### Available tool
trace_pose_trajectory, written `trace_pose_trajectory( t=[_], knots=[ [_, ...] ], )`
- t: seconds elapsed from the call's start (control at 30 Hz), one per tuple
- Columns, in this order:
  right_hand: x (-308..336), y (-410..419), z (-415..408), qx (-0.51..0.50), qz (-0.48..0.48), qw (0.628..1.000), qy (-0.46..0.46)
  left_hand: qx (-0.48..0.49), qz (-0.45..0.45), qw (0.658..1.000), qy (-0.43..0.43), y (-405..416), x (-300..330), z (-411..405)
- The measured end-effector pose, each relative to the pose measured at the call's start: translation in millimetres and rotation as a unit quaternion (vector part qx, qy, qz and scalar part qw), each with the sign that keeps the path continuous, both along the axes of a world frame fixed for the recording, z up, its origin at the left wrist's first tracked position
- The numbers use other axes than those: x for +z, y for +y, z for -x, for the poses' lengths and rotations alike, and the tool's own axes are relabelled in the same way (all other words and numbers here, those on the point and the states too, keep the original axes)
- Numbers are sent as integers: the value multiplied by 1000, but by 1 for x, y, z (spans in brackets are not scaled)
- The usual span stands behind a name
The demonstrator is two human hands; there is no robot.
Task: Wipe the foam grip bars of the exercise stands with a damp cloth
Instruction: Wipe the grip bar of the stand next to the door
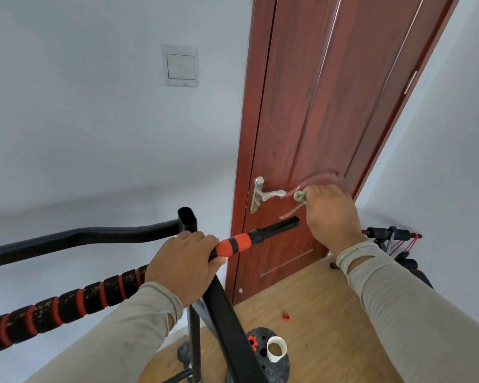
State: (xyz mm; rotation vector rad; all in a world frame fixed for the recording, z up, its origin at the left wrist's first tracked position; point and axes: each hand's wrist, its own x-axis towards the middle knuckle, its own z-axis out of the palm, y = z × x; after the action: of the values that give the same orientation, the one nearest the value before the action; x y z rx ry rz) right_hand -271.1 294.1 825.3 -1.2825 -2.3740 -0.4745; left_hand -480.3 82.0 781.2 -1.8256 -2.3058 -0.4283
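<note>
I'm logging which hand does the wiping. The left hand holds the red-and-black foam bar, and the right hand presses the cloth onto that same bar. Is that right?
Not quite. The head view shows the left hand gripping the foam bar, but the right hand holds the bunched cloth up in the air in front of the door, near its handle, off the bar.

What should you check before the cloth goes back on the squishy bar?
1. Cloth in hand: ok. The right hand grips a small green cloth.
2. Bar steadied: ok. The left hand holds the foam grip bar beside its orange section.
3. Cloth on the bar: not ok. It is raised in front of the door, off the foam.
4. Cloth damp enough: cannot tell.
5. Foam needing a wipe: ok. Its black-and-red stretch shows pale specks.
</note>
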Motion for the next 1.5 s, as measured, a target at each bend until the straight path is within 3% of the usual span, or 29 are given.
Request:
trace_pose_trajectory(
  t=[0.07,0.2,0.3,0.37,0.53,0.87,0.93,1.07,1.17,1.27,1.33,1.5],
  knots=[
    [-3,-13,12,54,23,998,33,3,3,1000,-4,0,1,-1],
    [-27,-44,32,182,176,967,-42,8,24,1000,2,-1,4,-2],
    [-17,-37,20,209,238,948,36,9,24,1000,4,0,3,-2],
    [-10,-24,11,207,257,944,24,10,27,1000,2,0,3,-2],
    [-9,-6,9,192,188,958,-98,11,27,1000,-1,-1,4,-1],
    [-21,-78,55,266,172,948,-7,16,28,999,-2,0,3,-2],
    [-14,-71,49,277,158,947,-45,14,30,999,1,1,4,-1],
    [2,-27,23,169,131,963,-164,9,30,1000,0,0,2,-2],
    [11,-10,23,53,95,975,-193,7,22,1000,-6,-1,2,-1],
    [11,-25,32,47,118,979,-160,10,27,1000,-4,1,2,-1],
    [0,-46,42,86,161,977,-112,12,32,999,-5,1,3,-1],
    [-17,-84,61,189,141,972,-22,16,32,999,-4,1,3,-2]
  ],
)
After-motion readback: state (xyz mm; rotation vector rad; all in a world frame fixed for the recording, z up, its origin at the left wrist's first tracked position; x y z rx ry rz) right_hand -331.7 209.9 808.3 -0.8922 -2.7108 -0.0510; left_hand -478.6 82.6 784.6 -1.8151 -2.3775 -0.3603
